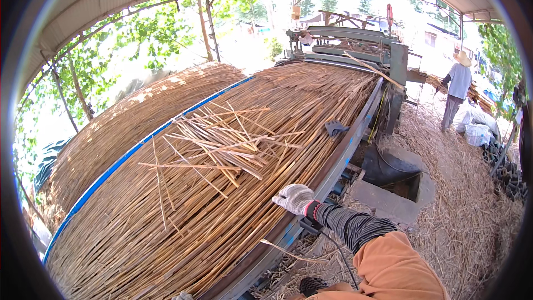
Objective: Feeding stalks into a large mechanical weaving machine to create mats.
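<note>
A wide bed of yellow reeds lies on a long sloping metal table, with a bunch of loose reeds scattered crosswise on top. My right hand, in a white work glove, is curled into a fist and rests on the reeds at the table's right metal edge. It grips nothing that I can see. Its arm wears a striped dark sleeve under an orange one. Only a sliver of pale glove, probably my left hand, shows at the bottom edge beside the reeds.
A blue strip separates a second reed bed on the left. A dark cloth lies near the table edge. A weaving machine stands at the far end. A black tub, white sacks and a person in a straw hat are on the right.
</note>
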`<state>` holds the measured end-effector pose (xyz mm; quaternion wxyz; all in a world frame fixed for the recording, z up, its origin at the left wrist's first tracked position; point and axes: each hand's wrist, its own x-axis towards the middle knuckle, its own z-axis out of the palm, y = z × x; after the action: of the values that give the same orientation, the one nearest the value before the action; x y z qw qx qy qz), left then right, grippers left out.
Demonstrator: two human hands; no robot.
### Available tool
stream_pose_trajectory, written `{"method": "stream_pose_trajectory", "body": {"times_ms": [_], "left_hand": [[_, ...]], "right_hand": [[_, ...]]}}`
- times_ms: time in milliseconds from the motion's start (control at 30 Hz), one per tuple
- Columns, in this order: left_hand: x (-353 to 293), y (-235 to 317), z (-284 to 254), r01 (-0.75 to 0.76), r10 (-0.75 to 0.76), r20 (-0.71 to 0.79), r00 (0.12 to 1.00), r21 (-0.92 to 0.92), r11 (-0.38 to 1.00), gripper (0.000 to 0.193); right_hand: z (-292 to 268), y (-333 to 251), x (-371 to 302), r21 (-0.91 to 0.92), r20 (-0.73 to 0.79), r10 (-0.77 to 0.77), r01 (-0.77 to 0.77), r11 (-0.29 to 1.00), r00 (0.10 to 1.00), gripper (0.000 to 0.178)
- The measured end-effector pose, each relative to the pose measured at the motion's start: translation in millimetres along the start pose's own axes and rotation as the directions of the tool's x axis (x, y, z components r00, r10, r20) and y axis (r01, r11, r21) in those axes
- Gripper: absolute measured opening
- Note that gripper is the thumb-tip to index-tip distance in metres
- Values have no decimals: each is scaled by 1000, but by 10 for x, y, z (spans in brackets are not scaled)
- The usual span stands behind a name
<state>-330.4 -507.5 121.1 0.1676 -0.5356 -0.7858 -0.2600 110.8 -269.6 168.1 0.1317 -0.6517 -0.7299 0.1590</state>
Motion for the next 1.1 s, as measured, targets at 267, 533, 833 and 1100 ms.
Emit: {"method": "stream_pose_trajectory", "body": {"times_ms": [267,533,833,1100], "left_hand": [[0,-26,-4,-31,31,-15,999,20,999,42],[0,-5,49,-76,75,-104,992,-5,997,39],[28,16,-21,-22,21,49,999,11,1000,46],[-1,-102,73,-77,77,30,997,5,997,42]], "right_hand": [[34,4,17,-2,-17,-5,5,1000,1000,60],[37,29,32,6,12,10,-10,1000,1000,63],[17,27,9,21,18,20,-20,1000,1000,65],[-5,9,-4,10,1,11,-11,1000,1000,62]]}}
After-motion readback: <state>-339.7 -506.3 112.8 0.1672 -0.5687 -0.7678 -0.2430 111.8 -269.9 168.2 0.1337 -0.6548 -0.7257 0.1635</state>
